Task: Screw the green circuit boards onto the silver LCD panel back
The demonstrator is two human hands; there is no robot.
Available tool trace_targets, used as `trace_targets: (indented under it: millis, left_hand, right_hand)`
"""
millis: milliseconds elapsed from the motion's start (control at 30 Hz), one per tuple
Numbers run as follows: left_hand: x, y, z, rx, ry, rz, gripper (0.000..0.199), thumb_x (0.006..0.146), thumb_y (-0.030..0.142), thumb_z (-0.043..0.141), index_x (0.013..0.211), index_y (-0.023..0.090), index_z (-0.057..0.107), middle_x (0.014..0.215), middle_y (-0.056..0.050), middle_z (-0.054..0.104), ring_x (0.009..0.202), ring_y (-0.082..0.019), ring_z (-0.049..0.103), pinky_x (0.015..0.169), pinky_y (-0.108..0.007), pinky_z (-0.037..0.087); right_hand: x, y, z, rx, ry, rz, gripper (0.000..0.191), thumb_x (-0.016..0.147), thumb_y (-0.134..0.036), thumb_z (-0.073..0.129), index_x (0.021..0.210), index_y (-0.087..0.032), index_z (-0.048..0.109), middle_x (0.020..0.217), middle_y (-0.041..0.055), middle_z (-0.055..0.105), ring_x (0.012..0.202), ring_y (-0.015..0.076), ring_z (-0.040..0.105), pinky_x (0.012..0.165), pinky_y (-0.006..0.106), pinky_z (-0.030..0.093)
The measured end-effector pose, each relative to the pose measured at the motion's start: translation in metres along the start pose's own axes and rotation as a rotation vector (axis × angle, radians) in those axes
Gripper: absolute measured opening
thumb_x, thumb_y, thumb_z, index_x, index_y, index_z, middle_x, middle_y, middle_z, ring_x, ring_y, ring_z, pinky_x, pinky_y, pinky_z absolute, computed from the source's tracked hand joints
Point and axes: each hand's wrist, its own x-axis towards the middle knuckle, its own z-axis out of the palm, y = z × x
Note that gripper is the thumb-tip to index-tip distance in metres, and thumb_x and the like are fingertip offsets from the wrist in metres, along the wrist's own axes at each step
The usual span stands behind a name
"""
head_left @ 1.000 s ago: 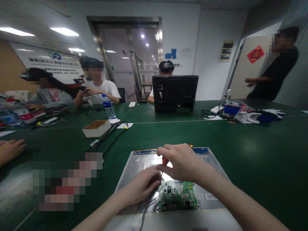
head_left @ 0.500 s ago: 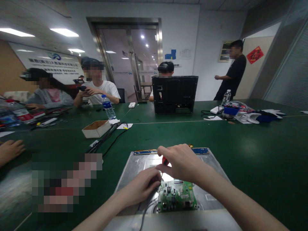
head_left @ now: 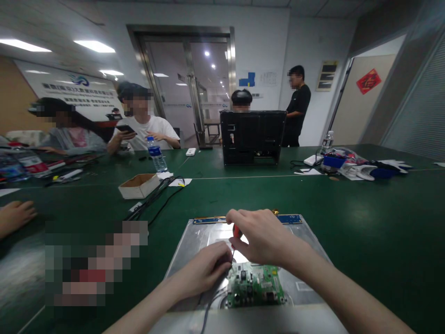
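My right hand (head_left: 259, 234) is closed around the red handle of a screwdriver (head_left: 236, 231). Its thin shaft points down to the upper left corner of a green circuit board (head_left: 257, 284). At that corner my left hand (head_left: 212, 263) has its fingers curled together beside the shaft's lower end; what they pinch, if anything, is hidden. Beneath the board lies a flat silver metal panel (head_left: 181, 246), with a narrow blue circuit strip (head_left: 291, 218) along its far edge. A grey cable (head_left: 206, 311) runs from the board's left side toward me.
Black cables (head_left: 149, 198) and an open cardboard box (head_left: 139, 186) lie left of the panel. Across the green table (head_left: 347, 208) stand a water bottle (head_left: 157, 155) and a black monitor housing (head_left: 253, 138). Gloves (head_left: 365, 170) are piled at right. A co-worker's hand (head_left: 19, 215) rests at far left.
My right hand has turned slightly on the screwdriver, showing more of the red handle. My left hand stays nearly still. In the background, a standing person has moved left.
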Motion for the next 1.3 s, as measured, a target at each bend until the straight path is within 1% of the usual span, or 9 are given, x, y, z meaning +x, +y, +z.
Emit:
trace_targets:
  millis: [133, 200, 400, 500, 700, 867, 1000, 1133, 1300]
  left_hand:
    - [0.0004, 0.0039, -0.0019, 0.010, 0.016, 0.014, 0.008, 0.091, 0.016, 0.050, 0.087, 0.020, 0.055, 0.087, -0.002, 0.062, 0.076, -0.019, 0.053, 0.070, -0.030, 0.043]
    - [0.0004, 0.0048, -0.0020, 0.012, 0.020, 0.011, 0.009, 0.092, 0.016, 0.050, 0.087, 0.020, 0.056, 0.088, -0.003, 0.062, 0.078, -0.020, 0.054, 0.071, -0.030, 0.044]
    - [0.0001, -0.0013, 0.0004, -0.019, -0.007, 0.008, 0.009, 0.096, 0.021, 0.050, 0.097, 0.020, 0.059, 0.095, -0.005, 0.065, 0.083, -0.021, 0.057, 0.077, -0.032, 0.047]
    - [0.0003, -0.0037, 0.0007, -0.015, -0.021, 0.006, 0.008, 0.097, 0.023, 0.051, 0.098, 0.020, 0.059, 0.096, -0.005, 0.065, 0.084, -0.021, 0.056, 0.078, -0.033, 0.047]
    - [-0.0003, 0.0004, -0.0003, 0.010, 0.009, 0.010, 0.008, 0.094, 0.018, 0.049, 0.092, 0.020, 0.056, 0.087, -0.003, 0.062, 0.075, -0.020, 0.052, 0.068, -0.030, 0.042]
    - [0.0000, 0.0020, -0.0008, 0.009, 0.012, 0.013, 0.008, 0.092, 0.015, 0.049, 0.089, 0.021, 0.054, 0.086, -0.001, 0.061, 0.076, -0.019, 0.052, 0.069, -0.030, 0.042]
    - [0.0001, -0.0011, 0.0011, -0.003, 0.014, 0.028, 0.008, 0.093, 0.016, 0.050, 0.092, 0.020, 0.056, 0.091, -0.003, 0.063, 0.079, -0.020, 0.054, 0.072, -0.031, 0.043]
    - [-0.0003, -0.0038, 0.0023, -0.031, -0.001, 0.022, 0.009, 0.097, 0.021, 0.050, 0.097, 0.019, 0.059, 0.096, -0.005, 0.065, 0.083, -0.021, 0.057, 0.076, -0.033, 0.046]
    - [0.0003, -0.0047, 0.0011, -0.035, -0.027, -0.004, 0.012, 0.100, 0.028, 0.052, 0.099, 0.019, 0.060, 0.097, -0.006, 0.065, 0.085, -0.022, 0.057, 0.078, -0.034, 0.048]
  right_hand:
    - [0.0018, 0.0005, 0.0033, -0.013, -0.007, 0.044, 0.019, 0.094, -0.034, 0.067, 0.104, -0.020, 0.060, 0.085, 0.0021, 0.079, 0.069, 0.0218, 0.071, 0.054, 0.028, 0.024]
    - [0.0011, 0.0007, 0.0036, 0.003, -0.012, 0.044, 0.021, 0.094, -0.037, 0.068, 0.104, -0.020, 0.060, 0.085, 0.0020, 0.079, 0.068, 0.0219, 0.071, 0.054, 0.029, 0.025]
    - [-0.0037, -0.0007, -0.0027, 0.079, 0.014, -0.018, 0.022, 0.086, -0.022, 0.064, 0.106, -0.016, 0.059, 0.100, 0.0072, 0.073, 0.075, 0.0203, 0.067, 0.055, 0.030, 0.031]
    - [-0.0039, -0.0014, -0.0041, 0.084, -0.008, -0.021, 0.025, 0.084, -0.016, 0.061, 0.109, -0.015, 0.059, 0.099, 0.0076, 0.073, 0.075, 0.0197, 0.066, 0.055, 0.030, 0.032]
    - [-0.0003, -0.0006, -0.0001, 0.050, -0.009, 0.013, 0.022, 0.088, -0.021, 0.064, 0.109, -0.017, 0.059, 0.093, 0.0052, 0.077, 0.072, 0.0198, 0.067, 0.055, 0.029, 0.027]
    - [0.0004, 0.0002, 0.0022, 0.038, -0.004, 0.033, 0.014, 0.091, -0.028, 0.068, 0.100, -0.019, 0.061, 0.089, 0.0029, 0.079, 0.071, 0.0188, 0.068, 0.055, 0.028, 0.023]
    - [-0.0020, 0.0014, 0.0022, 0.052, 0.025, 0.012, 0.016, 0.089, -0.026, 0.067, 0.101, -0.019, 0.060, 0.092, 0.0030, 0.076, 0.072, 0.0182, 0.067, 0.055, 0.028, 0.023]
    - [-0.0043, 0.0014, 0.0000, 0.063, 0.049, -0.041, 0.020, 0.085, -0.022, 0.061, 0.103, -0.016, 0.059, 0.098, 0.0064, 0.072, 0.071, 0.0181, 0.064, 0.053, 0.029, 0.025]
    - [-0.0038, -0.0003, -0.0028, 0.053, 0.003, -0.051, 0.024, 0.082, -0.017, 0.058, 0.106, -0.015, 0.060, 0.097, 0.0073, 0.071, 0.070, 0.0185, 0.062, 0.054, 0.030, 0.027]
